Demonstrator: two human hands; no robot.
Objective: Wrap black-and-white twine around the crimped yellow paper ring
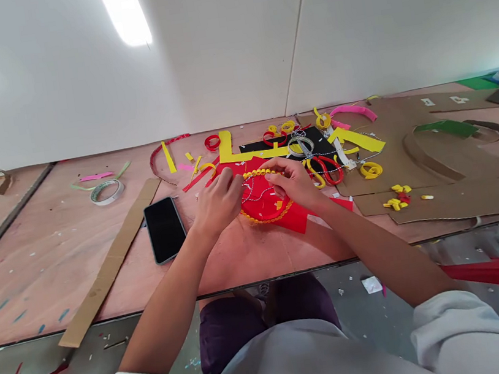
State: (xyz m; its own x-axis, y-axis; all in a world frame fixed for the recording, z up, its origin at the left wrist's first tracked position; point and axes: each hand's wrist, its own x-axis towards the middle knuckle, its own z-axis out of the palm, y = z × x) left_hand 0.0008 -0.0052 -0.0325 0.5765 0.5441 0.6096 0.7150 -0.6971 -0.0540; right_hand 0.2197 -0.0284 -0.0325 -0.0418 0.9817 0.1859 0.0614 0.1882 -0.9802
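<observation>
Between my hands is a ring edged with small orange-yellow bead-like pieces [266,220], lying over red paper [298,220]. My left hand [220,200] is closed at the ring's left side, its fingertips curled against the edge. On the opposite side my right hand [293,182] bends over the upper right rim, thumb and fingers pinched on it. A thin black-and-white string [258,197] runs loosely inside the ring. Scissors with red and yellow handles [331,169] lie just beyond my right hand.
A phone [165,230] and a long cardboard strip [112,265] lie to the left, with a tape roll [107,193] beyond. Yellow paper strips [258,155] are behind my hands. Cardboard sheets [447,202] and yellow scraps [395,203] are at right. A white wall [230,47] borders the table.
</observation>
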